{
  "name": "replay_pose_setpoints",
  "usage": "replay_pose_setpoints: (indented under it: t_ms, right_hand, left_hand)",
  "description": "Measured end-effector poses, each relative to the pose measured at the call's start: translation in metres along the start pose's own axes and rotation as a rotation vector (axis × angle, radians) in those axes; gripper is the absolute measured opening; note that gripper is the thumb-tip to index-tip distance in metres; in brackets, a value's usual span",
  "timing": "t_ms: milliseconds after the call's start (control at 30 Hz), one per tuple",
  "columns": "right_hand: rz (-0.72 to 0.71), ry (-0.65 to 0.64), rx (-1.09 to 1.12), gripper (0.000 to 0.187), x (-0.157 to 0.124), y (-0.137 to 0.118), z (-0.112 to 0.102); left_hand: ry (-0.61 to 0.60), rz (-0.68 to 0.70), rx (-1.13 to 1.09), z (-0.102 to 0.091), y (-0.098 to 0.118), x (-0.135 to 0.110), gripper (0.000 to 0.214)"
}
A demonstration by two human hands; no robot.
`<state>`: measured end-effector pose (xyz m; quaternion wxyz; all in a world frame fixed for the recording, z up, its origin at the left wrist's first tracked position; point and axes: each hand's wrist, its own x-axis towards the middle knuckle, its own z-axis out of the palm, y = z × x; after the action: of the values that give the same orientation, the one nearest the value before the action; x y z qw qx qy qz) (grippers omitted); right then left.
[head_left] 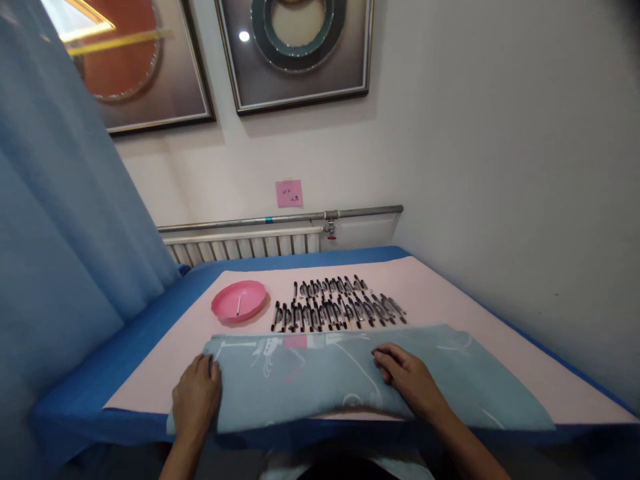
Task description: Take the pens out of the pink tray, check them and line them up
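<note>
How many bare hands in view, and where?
2: the left hand at the left end of the folded pale blue-green patterned cloth, the right hand just right of its middle. Neither looks hidden.

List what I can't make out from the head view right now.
All in the head view:
Right hand: curled fingers hide its grip, if any, on the teal cloth.
Beneath the cloth: covered.
Black pens: crowded, too small to count surely.
Pink note: writing too small to read fully.
Wall pictures: tops cut off by the upper edge.
</note>
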<state>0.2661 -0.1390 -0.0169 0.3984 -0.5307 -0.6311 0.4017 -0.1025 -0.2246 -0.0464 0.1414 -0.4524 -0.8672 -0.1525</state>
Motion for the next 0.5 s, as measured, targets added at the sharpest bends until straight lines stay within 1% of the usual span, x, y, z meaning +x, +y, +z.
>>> replay_pose_setpoints:
  t_ms: [200, 500]
  right_hand:
    - [-0.036, 0.011, 0.019, 0.027, -0.001, 0.005, -0.001]
    - [-0.045, 0.002, 0.152, 0.027, 0.001, 0.017, -0.001]
  left_hand:
    - [-0.04, 0.014, 0.009, -0.006, 0.003, -0.001, 0.042]
    - [-0.071, 0.0, -0.001, -0.01, 0.005, -0.002, 0.042]
